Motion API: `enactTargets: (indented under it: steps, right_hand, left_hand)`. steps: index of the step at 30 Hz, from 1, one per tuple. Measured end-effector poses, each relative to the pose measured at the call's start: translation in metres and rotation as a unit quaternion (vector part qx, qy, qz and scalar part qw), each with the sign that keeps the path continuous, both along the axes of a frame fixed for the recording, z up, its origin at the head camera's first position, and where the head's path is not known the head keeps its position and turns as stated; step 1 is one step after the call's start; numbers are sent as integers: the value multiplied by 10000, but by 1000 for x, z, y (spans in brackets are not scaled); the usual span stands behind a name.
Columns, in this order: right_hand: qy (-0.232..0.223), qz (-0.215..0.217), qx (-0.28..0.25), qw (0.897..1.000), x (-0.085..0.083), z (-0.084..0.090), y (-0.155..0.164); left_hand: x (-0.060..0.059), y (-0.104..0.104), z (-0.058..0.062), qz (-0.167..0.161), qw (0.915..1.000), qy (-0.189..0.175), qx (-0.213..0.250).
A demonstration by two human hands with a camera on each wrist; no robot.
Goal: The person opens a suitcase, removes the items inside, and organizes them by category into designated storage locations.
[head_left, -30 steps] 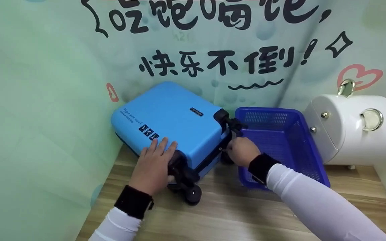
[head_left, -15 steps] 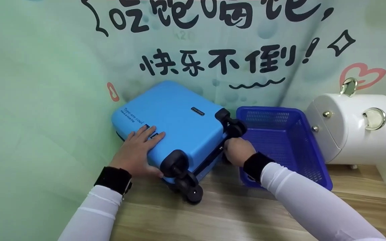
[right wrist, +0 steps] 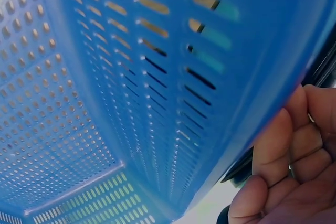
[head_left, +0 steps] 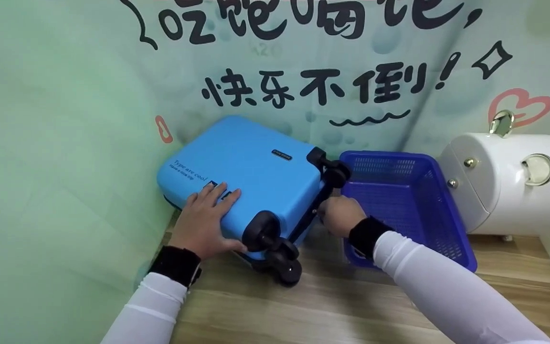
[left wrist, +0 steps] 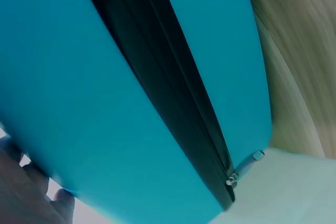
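Observation:
A blue hard-shell suitcase (head_left: 256, 157) lies flat in the corner, with black wheels (head_left: 287, 267) at its near end. My left hand (head_left: 203, 222) rests on its near left edge, fingers spread over the top and thumb beside the corner wheel. At the right end, my right hand (head_left: 342, 215) pinches a zipper pull (head_left: 314, 211) on the black zipper band (head_left: 303, 222); its fingers are curled in the right wrist view, where the pull is hidden. Another metal zipper pull (left wrist: 252, 161) hangs from the zipper along the suitcase's side in the left wrist view.
A blue perforated plastic basket (head_left: 451, 215) stands right beside my right hand and wrist. Further right is a white rounded box (head_left: 518, 186) with gold knobs. Printed fabric (head_left: 65, 143) walls the left and back; the surface (head_left: 332, 310) is wood-patterned.
My left hand has moved from the near wheel corner leftward onto the suitcase's side edge. The suitcase's near wheel has shifted slightly right. My right hand stays at the zipper.

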State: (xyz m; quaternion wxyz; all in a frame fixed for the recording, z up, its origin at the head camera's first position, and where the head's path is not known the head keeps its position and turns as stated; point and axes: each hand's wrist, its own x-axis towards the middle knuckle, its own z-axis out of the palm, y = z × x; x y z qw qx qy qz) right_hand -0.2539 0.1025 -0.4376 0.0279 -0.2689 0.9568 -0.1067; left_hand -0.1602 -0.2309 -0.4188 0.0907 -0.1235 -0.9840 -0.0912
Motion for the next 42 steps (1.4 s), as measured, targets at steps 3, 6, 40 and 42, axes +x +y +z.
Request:
enactTargets:
  steps: [3, 6, 40, 42]
  right_hand:
    - [7, 34, -47, 10000, 2, -1, 0]
    - [75, 80, -134, 9998, 3, -1, 0]
    - [49, 265, -320, 9991, 2, -2, -1]
    - [87, 300, -293, 9991, 1, -2, 0]
  left_hand:
    - [3, 5, 0, 114, 9999, 9, 15]
    - [6, 10, 0, 201, 9998, 91, -11]
    - [28, 55, -5, 1268, 9911, 318, -240]
    - [29, 58, -5, 1316, 9904, 337, -255]
